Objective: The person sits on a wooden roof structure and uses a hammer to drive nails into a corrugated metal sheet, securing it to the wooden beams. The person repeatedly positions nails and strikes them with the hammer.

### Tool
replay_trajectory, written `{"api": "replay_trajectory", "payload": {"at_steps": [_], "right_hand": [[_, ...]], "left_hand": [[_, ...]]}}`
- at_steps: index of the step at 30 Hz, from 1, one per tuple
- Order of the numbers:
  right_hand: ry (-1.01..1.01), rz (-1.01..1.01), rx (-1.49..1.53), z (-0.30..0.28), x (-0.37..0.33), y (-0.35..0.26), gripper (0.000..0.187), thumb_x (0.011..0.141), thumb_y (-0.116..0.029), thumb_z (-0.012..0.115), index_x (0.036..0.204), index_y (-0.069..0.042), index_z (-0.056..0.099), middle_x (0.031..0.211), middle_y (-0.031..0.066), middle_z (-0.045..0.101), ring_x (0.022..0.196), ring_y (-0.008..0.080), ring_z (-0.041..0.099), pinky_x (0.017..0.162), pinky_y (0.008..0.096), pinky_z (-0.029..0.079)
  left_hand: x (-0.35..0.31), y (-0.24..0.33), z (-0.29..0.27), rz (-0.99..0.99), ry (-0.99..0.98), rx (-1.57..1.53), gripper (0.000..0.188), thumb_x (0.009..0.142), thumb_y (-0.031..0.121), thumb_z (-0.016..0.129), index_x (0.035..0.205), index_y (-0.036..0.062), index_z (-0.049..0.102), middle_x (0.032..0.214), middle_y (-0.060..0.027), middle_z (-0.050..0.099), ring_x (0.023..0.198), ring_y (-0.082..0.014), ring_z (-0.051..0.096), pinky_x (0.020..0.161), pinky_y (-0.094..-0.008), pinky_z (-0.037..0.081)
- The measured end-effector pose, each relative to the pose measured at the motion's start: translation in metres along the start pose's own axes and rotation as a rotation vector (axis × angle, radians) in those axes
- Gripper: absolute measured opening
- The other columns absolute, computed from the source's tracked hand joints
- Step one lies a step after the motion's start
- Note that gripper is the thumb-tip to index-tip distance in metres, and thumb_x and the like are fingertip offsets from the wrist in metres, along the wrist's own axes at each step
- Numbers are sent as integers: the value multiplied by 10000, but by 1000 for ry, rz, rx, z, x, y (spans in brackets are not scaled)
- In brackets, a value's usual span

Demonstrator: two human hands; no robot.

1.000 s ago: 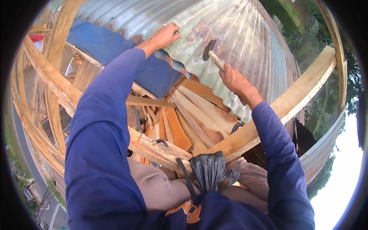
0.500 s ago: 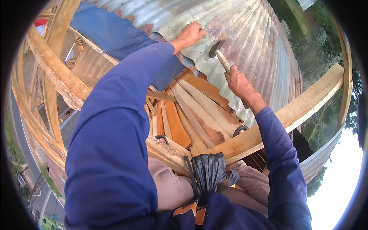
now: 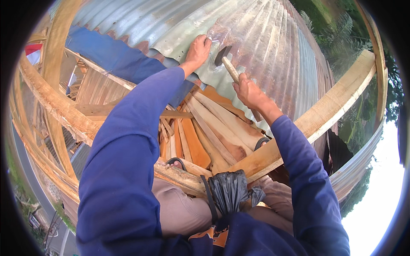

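My right hand (image 3: 251, 91) is wrapped round the wooden handle of a hammer (image 3: 230, 69). Its dark head hangs just above the corrugated metal sheet (image 3: 256, 47), to the right of my left fingertips. My left hand (image 3: 198, 50) rests on the ridges of that sheet, thumb and fingers pinched together. A thin pale sliver shows by those fingertips, too small to name. A black plastic bag (image 3: 230, 192) hangs at my waist.
Wooden beams (image 3: 337, 102) cross in front of me and stand at the left. Long boards (image 3: 213, 128) lie below the sheet, with my sandalled feet beside them. A blue tarp (image 3: 111, 49) runs under the sheet's left edge. A road (image 3: 32, 170) lies far below.
The whole view has shifted, so the sheet and both hands sit further left. The hammer head has come a little closer to my left fingertips. Both grips stay the same.
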State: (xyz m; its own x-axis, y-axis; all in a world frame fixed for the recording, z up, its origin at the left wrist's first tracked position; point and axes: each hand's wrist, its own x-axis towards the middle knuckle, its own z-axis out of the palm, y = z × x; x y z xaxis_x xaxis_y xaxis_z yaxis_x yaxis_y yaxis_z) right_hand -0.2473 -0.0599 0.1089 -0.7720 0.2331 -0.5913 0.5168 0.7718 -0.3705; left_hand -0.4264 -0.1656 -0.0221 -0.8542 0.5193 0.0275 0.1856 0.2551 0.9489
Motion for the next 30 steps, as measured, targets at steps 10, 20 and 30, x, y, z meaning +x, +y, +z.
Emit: {"api": "replay_trajectory", "payload": {"at_steps": [10,20,30], "right_hand": [[350,91,320,-5,4,-22,331,988,-260,480,989,66,420,797,364,587,771,512,599,691,540,463],[-101,222,75,-4,11,-1,315,1014,-317,445,960,-23,345,676,132,525,471,215,545,391,390,467],[-146,296,55,-2,11,-20,364,1009,-335,438,1046,23,381,731,175,579,511,235,592,422,396,503]], "left_hand": [[-3,-1,-4,-76,25,-29,317,949,233,444,877,-64,528,944,-300,559,908,-488,527,806,-511,414],[-2,-12,21,20,82,62,310,941,223,446,920,-47,596,988,-260,606,961,-430,578,872,-481,463],[-3,-20,24,-63,72,62,346,888,290,526,985,-37,582,1057,-266,594,1017,-439,558,883,-472,455]]}}
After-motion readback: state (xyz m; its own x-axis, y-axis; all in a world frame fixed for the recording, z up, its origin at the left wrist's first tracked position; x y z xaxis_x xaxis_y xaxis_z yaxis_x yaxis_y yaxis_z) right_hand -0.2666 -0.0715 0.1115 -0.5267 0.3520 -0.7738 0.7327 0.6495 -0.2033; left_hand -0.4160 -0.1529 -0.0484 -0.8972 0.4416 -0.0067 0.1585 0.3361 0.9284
